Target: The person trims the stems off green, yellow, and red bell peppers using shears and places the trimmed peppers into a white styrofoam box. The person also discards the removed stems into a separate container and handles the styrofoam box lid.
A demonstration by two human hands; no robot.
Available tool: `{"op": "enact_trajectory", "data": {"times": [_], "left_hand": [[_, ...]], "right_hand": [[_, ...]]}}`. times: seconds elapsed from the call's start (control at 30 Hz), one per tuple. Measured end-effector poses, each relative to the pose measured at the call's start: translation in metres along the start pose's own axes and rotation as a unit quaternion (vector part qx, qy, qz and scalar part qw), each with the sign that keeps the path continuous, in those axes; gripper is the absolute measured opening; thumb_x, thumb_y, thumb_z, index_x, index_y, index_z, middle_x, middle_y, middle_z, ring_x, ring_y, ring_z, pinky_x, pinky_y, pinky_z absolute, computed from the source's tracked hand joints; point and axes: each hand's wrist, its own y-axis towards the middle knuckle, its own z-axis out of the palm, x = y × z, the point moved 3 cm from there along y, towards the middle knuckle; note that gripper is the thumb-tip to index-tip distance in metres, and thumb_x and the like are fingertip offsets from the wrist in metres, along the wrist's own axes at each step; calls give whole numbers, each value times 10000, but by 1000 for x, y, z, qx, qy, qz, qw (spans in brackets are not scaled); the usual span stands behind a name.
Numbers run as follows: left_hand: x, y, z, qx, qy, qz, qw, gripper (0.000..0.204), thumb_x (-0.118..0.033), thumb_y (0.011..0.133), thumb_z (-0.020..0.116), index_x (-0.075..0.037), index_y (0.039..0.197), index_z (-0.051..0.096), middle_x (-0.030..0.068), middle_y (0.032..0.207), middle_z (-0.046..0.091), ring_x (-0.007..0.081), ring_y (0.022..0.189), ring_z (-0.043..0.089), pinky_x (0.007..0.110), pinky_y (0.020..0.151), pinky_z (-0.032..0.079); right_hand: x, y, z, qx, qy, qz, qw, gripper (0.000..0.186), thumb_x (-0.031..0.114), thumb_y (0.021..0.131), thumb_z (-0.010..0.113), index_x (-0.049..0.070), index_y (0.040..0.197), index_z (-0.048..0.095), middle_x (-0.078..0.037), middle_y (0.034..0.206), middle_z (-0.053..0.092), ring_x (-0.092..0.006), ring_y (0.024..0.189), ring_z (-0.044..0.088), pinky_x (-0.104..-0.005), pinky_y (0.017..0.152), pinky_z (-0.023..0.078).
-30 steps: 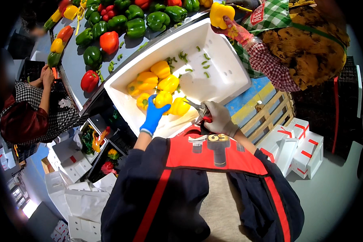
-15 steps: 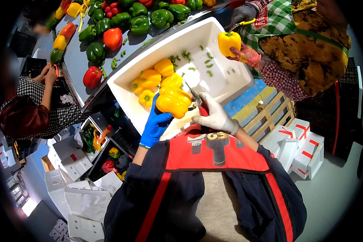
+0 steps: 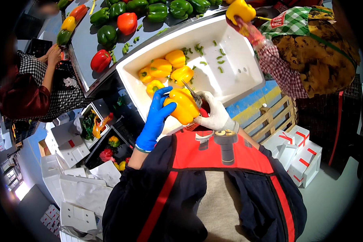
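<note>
A large yellow bell pepper point(image 3: 182, 108) is held over the near side of a white foam box point(image 3: 127, 70). My left hand point(image 3: 153, 119), in a blue glove, grips its left side with thumb and fingers. In my right hand point(image 3: 217, 112), gloved in white, is a pair of red-handled snips point(image 3: 197, 100). Their blades point up and left along the pepper's far right side, and my right fingertips touch the pepper's near end. Just beyond, several yellow bell peppers point(image 3: 160, 68) lie in the box, with cut green stem pieces point(image 3: 198, 49) scattered on its floor.
A grey table point(image 3: 82, 48) beyond the box bears green peppers point(image 3: 107, 36) and red peppers point(image 3: 101, 61). At the far right, a co-worker's gloved hand point(image 3: 250, 31) holds a yellow pepper point(image 3: 241, 12). Another person works at left. White boxes point(image 3: 298, 149) and a wooden pallet point(image 3: 276, 115) stand at right.
The pepper in my left hand has been turned and tilted, its near end now by my right fingers. The co-worker's pepper has moved farther away. The whole view has shifted slightly.
</note>
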Motion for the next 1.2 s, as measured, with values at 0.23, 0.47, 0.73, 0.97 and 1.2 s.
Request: {"op": "enact_trajectory", "data": {"times": [0.23,0.47,0.73,0.97,1.2], "left_hand": [[26,25,-24,-60,-105,-56,991,361,-244,927,602,-35,1217,545,117,1122,582,217,1074,583,335,927,483],[46,31,-19,-49,-343,-210,914,681,-601,929,465,-41,1316,474,199,1252,581,343,1136,586,510,994,452],[35,14,-12,76,-373,-253,890,690,-593,944,432,-55,1377,420,211,1329,514,351,1202,543,550,987,451],[42,20,-6,73,-428,-242,868,710,-636,932,403,-90,1385,408,169,1305,540,350,1180,550,585,971,439],[50,25,-8,73,-368,-199,905,685,-699,909,348,-182,1345,459,104,1280,554,319,1140,562,502,925,488]], "right_hand": [[0,1,6,-3,-35,-15,999,642,121,687,703,-2,1260,440,-162,1087,564,-256,1019,599,-338,912,472],[-7,1,1,-61,-32,11,998,625,116,692,660,-3,1263,436,-185,1095,577,-298,1042,607,-349,921,469],[12,13,-2,-17,-66,-6,998,622,114,680,645,13,1260,444,-191,976,595,-329,900,627,-364,831,496],[18,-1,-18,16,-161,-31,986,650,171,637,668,64,1252,488,-144,993,564,-316,832,587,-389,732,499],[4,-37,-43,28,-356,-39,933,756,193,584,815,110,1263,493,-104,987,571,-301,942,587,-391,815,479]]}}
